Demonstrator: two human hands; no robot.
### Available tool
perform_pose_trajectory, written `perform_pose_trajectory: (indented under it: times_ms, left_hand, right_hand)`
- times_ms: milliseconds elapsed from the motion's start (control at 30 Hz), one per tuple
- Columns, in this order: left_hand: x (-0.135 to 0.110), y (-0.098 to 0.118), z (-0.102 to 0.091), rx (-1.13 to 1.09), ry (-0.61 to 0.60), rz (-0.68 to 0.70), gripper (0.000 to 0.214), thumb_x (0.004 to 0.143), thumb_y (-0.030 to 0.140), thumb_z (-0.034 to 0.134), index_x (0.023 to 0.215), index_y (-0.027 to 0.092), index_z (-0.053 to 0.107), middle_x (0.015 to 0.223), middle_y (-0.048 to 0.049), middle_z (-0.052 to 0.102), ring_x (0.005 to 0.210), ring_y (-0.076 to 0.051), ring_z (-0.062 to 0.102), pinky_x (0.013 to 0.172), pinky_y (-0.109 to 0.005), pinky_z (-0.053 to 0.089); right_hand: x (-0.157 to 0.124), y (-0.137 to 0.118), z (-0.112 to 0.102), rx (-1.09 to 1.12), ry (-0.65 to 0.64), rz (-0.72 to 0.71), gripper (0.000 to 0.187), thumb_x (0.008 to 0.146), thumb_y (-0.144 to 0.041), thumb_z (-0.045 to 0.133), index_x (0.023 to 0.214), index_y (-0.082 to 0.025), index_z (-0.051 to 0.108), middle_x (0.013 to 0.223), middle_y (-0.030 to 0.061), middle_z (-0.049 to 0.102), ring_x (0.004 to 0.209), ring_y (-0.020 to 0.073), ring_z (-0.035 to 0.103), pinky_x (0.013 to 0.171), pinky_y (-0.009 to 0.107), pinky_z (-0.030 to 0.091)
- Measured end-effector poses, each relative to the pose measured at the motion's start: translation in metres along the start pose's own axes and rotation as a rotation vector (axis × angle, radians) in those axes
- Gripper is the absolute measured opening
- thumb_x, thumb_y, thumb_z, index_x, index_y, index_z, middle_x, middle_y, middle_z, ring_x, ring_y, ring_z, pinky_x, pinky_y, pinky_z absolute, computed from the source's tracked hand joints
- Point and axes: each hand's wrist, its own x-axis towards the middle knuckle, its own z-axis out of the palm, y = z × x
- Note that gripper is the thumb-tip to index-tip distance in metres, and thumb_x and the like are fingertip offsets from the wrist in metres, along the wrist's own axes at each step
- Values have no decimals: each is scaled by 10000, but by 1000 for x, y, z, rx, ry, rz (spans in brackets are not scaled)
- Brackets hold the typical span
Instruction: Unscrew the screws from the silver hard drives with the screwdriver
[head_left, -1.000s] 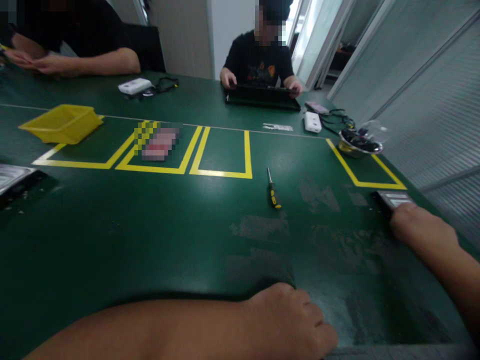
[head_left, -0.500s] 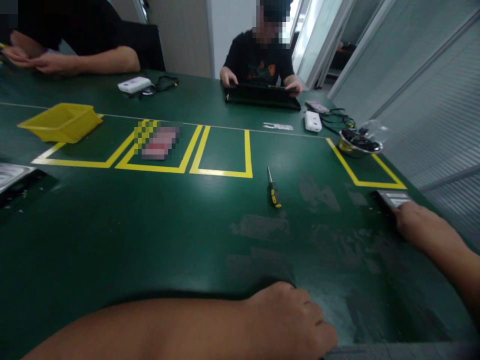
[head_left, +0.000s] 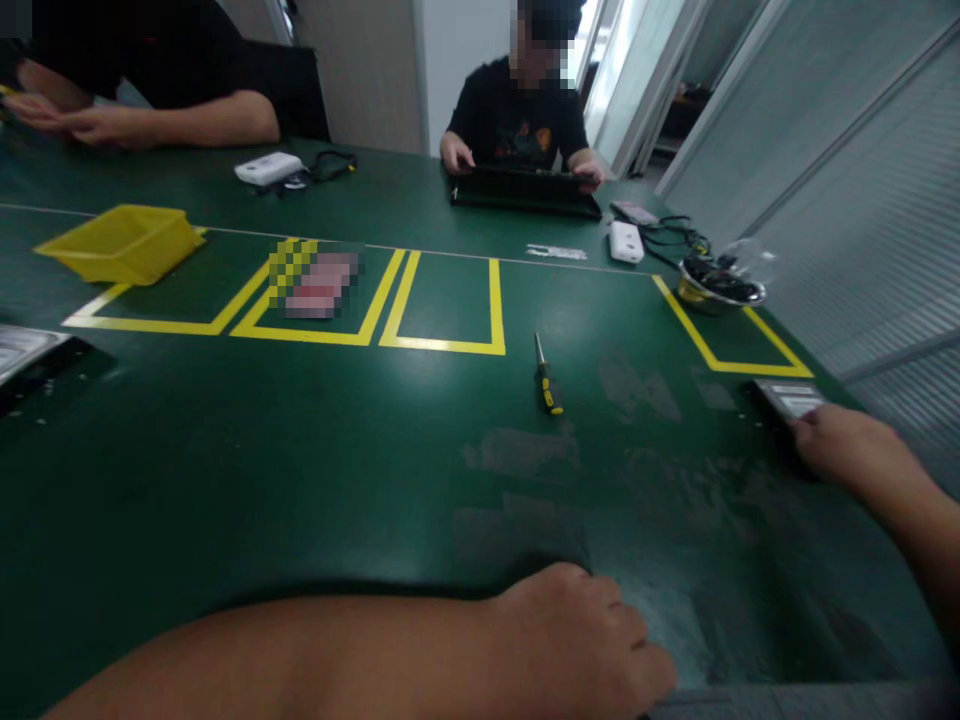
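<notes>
Down at the right, my right hand [head_left: 851,440] grips the near edge of a hard drive [head_left: 791,398], a flat dark case with a silvery, labelled top lying at the table's right side. Its fingertips are partly hidden behind the hand. My left hand [head_left: 589,630] rests knuckles-up on the table near the front edge, fingers curled in. Whatever is inside that fist, if anything, is hidden. A screwdriver [head_left: 548,378] with a black and yellow handle lies between and beyond my hands. Another hard drive [head_left: 30,355] is cut off by the left edge.
A yellow bin [head_left: 124,255] stands at the back left by yellow taped frames [head_left: 442,347]. A bowl of dark parts [head_left: 721,285] sits back right, near cables and a white device [head_left: 625,242]. Across the table, one person holds a black panel [head_left: 525,192]; another person's hands [head_left: 105,125] are left.
My right hand has shifted very slightly at the hard drive's edge. My left hand, the screwdriver and the hard drives look unmoved.
</notes>
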Motion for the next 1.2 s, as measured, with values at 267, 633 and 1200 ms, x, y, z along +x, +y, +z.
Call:
perform_pose_trajectory:
  times_ms: [267,633,1200]
  left_hand:
    - [1,-1,0,9,-10,2,186,868,339,651,850,183,551,810,-10,622,694,-187,575,505,-331,361]
    - [0,-1,-2,-9,-17,3,174,873,325,645,856,182,549,810,-9,623,693,-186,571,503,-327,361]
    - [0,0,-1,-10,-11,-3,176,866,319,656,846,180,550,795,-11,621,688,-187,575,498,-327,368]
  right_hand:
    - [4,2,-9,-92,-98,-84,306,932,-250,403,935,-79,657,1079,248,679,1012,322,672,840,369,534]
    - [-8,-5,-14,-78,-118,-7,481,976,-386,320,992,-55,669,1060,251,679,1024,355,663,886,415,522]
    - [8,-3,-3,-36,-154,58,440,892,-284,428,1141,7,645,1161,310,648,1010,354,676,821,389,538]
